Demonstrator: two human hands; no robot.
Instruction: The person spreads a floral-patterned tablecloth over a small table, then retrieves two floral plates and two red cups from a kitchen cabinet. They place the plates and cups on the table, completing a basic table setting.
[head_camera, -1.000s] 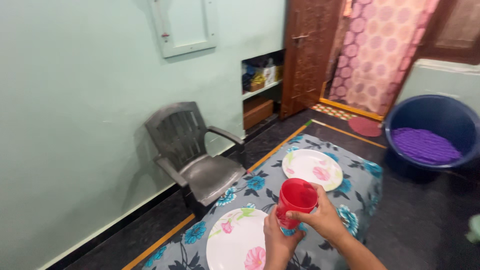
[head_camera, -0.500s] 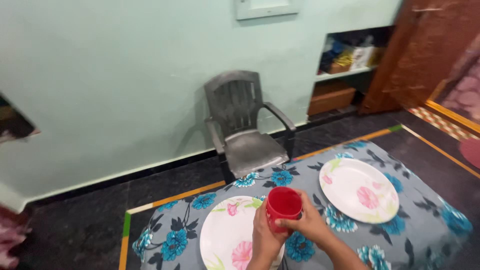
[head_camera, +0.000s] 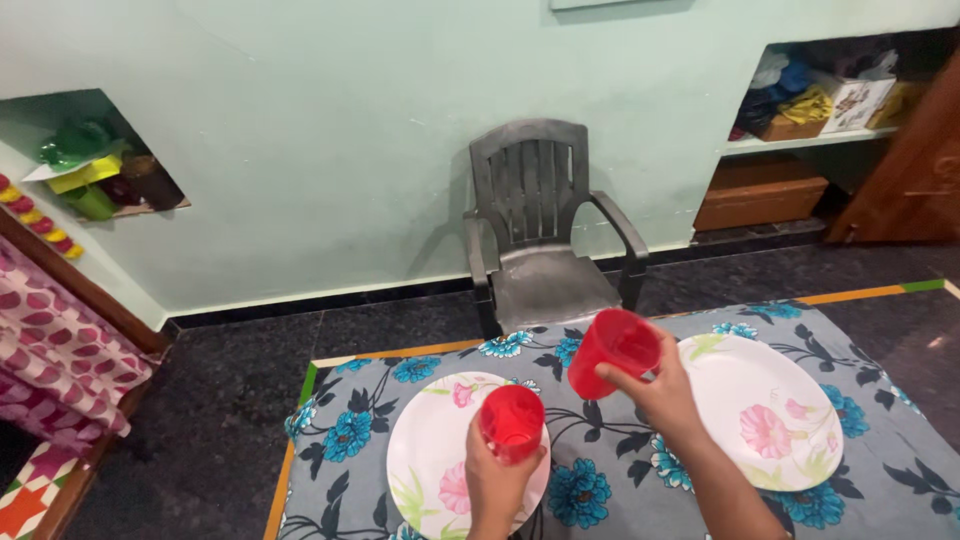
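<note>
Red cups, one per hand: left hand (head_camera: 497, 480) grips a cup (head_camera: 511, 422) above the near plate (head_camera: 432, 470); right hand (head_camera: 661, 393) pinches another cup (head_camera: 613, 351), tilted. That fingertip pinch looks risky; the cup could slip onto the far plate (head_camera: 770, 410).

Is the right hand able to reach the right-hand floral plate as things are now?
Probably yes: the right hand holds a red cup beside the right floral plate, with nothing between, though its fingers are occupied.
</note>
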